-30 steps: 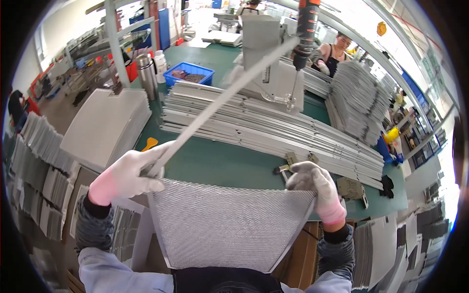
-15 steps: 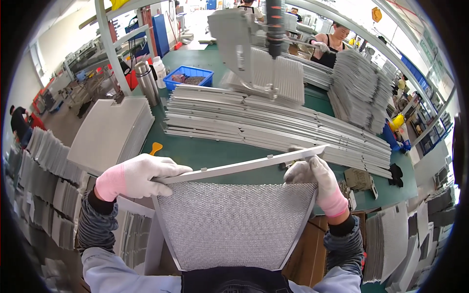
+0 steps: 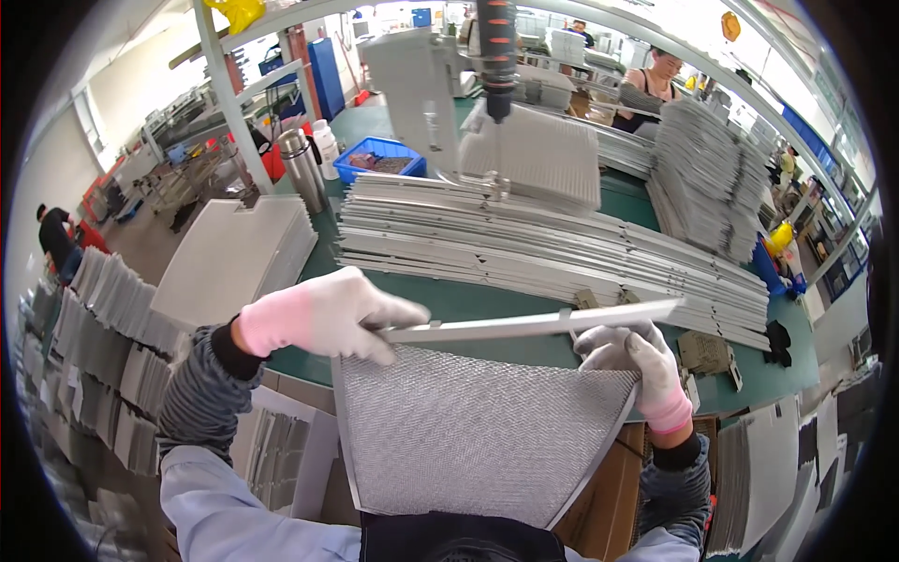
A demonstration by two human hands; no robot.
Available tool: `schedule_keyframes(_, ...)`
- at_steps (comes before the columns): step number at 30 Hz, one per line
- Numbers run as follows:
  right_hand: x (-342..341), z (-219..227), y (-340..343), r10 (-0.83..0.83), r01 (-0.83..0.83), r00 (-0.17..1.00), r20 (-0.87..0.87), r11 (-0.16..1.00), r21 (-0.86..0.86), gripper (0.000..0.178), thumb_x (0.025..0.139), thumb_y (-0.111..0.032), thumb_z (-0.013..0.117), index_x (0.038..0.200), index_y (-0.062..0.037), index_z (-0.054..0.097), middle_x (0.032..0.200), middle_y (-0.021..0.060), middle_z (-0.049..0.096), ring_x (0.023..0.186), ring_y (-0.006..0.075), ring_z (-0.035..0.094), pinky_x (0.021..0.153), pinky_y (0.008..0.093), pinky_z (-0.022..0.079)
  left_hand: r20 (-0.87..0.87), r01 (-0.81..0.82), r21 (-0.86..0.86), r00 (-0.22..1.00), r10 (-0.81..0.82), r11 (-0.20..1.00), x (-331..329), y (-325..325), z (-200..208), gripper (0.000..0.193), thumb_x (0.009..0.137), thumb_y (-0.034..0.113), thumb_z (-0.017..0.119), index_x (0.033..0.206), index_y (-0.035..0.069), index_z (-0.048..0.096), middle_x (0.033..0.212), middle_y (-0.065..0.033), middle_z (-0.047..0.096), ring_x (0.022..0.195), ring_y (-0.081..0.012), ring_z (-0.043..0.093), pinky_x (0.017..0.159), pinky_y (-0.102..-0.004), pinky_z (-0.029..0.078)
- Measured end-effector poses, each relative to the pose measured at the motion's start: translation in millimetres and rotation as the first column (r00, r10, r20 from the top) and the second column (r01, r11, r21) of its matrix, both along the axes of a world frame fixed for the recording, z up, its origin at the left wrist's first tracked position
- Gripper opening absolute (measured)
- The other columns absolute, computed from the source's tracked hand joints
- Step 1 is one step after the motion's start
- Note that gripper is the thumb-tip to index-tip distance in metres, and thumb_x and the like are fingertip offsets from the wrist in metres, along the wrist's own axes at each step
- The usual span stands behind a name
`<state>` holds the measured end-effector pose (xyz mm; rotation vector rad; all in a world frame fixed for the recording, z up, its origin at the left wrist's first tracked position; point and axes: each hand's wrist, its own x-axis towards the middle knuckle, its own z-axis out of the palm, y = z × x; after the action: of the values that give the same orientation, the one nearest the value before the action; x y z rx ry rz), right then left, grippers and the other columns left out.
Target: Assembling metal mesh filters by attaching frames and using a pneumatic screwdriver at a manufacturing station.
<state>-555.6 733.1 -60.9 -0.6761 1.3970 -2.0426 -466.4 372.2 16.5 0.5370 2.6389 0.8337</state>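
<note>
A silvery mesh filter panel (image 3: 478, 431) with metal edging along its sides leans in front of my body, its top edge bare. Above that edge I hold a long, thin metal frame strip (image 3: 524, 325), tilted slightly up to the right. My left hand (image 3: 332, 314), in a white glove with a pink cuff, pinches the strip's left end by the panel's upper left corner. My right hand (image 3: 646, 370), gloved alike, is closed at the panel's upper right corner, its fingertips against the strip's underside. The strip's right end sticks out past it.
Long metal strips (image 3: 543, 239) lie stacked across the green table (image 3: 449, 302). A power driver (image 3: 496, 56) hangs beyond them. Flat panels (image 3: 229, 248) are piled at left, mesh panels (image 3: 707, 178) at far right. A blue bin (image 3: 379, 159) stands near a steel flask (image 3: 302, 169). Another person (image 3: 646, 89) works opposite.
Both hands and the strip have shifted right, and the strip lies closer to level. My left hand has moved inward over the panel's corner. The whole view has swung slightly.
</note>
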Motion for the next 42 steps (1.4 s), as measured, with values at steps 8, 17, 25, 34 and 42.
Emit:
schedule_keyframes(8,-2,-10,5,-0.061,0.061,0.996,-0.067,0.998,0.004,0.050,0.089,-0.036,0.061,0.118,0.0031,0.051,0.108,0.0248,0.063,0.087,0.0306,0.068,0.075,0.0362,0.058,0.093,0.223,-0.006,0.971,-0.222,0.975,-13,13,7,0.056,0.077,0.016,0.074,0.129,0.004,0.057,0.085,-0.0145,0.069,0.067,-0.0195,0.065,0.066,-0.0292,0.050)
schedule_keyframes(17,8,0,-2,-0.300,0.320,0.942,-0.152,0.939,0.130,0.039,0.094,-0.029,0.048,0.109,0.0047,0.060,0.101,0.0195,0.067,0.088,0.0279,0.068,0.085,0.0381,0.053,0.017,0.275,0.212,0.958,-0.285,0.938,-44,35,-20,0.060,0.076,0.010,0.072,0.132,0.001,0.052,0.105,-0.0171,0.068,0.083,-0.0198,0.066,0.077,-0.0304,0.050)
schedule_keyframes(25,-2,-6,-4,-0.222,0.222,0.975,-0.011,0.975,0.023,0.033,0.094,-0.023,0.053,0.111,0.0027,0.064,0.110,0.0130,0.066,0.105,0.0196,0.060,0.094,0.0316,0.045,-0.005,0.427,-0.101,0.903,-0.430,0.898,-67,105,1,0.057,0.077,0.008,0.070,0.130,0.000,0.052,0.112,-0.0221,0.064,0.097,-0.0343,0.064,0.086,-0.0377,0.049)
schedule_keyframes(34,-12,-11,5,-0.185,0.188,0.978,-0.094,0.982,0.029,0.035,0.094,-0.027,0.049,0.100,0.0039,0.064,0.105,0.0172,0.066,0.096,0.0231,0.063,0.091,0.0346,0.047,-0.034,0.177,0.108,0.984,-0.174,0.978,-37,35,-26,0.052,0.074,0.000,0.069,0.125,0.001,0.058,0.107,-0.0185,0.067,0.095,-0.0291,0.066,0.085,-0.0333,0.050)
schedule_keyframes(42,-3,-9,-31,-0.256,0.268,0.961,0.103,0.956,-0.117,0.049,0.098,-0.037,0.043,0.127,0.0020,0.046,0.109,0.0171,0.060,0.105,0.0289,0.059,0.091,0.0416,0.049,0.049,0.428,0.053,0.901,-0.430,0.902,-59,83,-10,0.054,0.079,0.002,0.066,0.130,-0.003,0.051,0.111,-0.0221,0.064,0.099,-0.0326,0.064,0.084,-0.0355,0.049)
